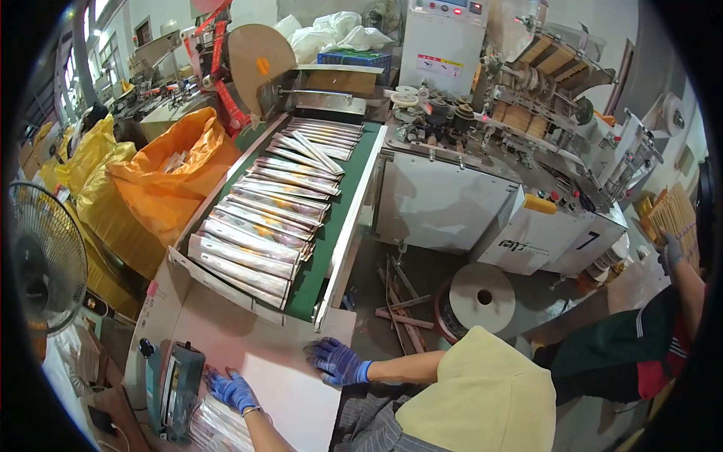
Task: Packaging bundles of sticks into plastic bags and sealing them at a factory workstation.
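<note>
I see left hand [231, 390] and right hand [337, 360] splayed, nothing gripped. Far packets [252, 235] look light, slick; I'd pinch mid-length

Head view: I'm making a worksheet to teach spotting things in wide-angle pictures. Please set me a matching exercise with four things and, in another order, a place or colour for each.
Things
1. Left hand
2. Right hand
3. Conveyor belt
4. Fan

Places and colours
A. At the picture's left side, in front of yellow sacks
B. Beside a teal device
C. Green
D. At the right edge of the pale tabletop

Right pairs: 1-B, 2-D, 3-C, 4-A
</note>
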The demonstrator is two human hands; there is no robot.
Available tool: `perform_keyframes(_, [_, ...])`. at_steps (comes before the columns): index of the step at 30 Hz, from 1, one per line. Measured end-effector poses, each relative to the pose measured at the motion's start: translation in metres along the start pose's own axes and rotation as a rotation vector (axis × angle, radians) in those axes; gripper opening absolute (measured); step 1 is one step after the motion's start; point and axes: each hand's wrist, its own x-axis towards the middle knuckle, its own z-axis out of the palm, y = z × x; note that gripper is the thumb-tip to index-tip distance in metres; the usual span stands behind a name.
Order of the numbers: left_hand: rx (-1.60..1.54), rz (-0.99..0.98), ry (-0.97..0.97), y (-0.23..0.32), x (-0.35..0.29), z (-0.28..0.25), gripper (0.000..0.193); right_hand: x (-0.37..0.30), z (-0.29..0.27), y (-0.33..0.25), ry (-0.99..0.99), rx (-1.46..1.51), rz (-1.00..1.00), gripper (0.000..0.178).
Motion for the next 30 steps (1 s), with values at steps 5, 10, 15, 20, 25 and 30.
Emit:
perform_keyframes(5, [-0.01,0.071,-0.016,0.012,0.002,-0.003,0.053,0.006,-0.022,0.0,-0.033,0.062,0.031,0.043])
perform_keyframes(10, [-0.17,0.078,0.131,0.034,0.002,0.001,0.052,0.087,-0.136,-0.01,0.144,0.28,-0.378,0.041])
perform_keyframes(15, [-0.126,-0.077,0.082,0.023,0.004,-0.002,0.054,0.242,-0.165,0.145,0.47,-0.3,-0.193,0.037])
perform_keyframes(20, [-0.307,-0.118,-0.486,0.094,0.029,-0.018,0.038,0.281,-0.173,0.36,-0.086,-0.787,0.588,0.015])
perform_keyframes(25, [-0.163,0.015,0.085,0.087,0.014,0.024,0.05,0.286,-0.147,0.379,0.005,-0.505,0.214,0.035])
perform_keyframes(30, [-0.197,0.063,-0.052,0.078,0.016,0.019,0.052,0.276,-0.151,0.342,0.053,-0.439,0.097,0.032])
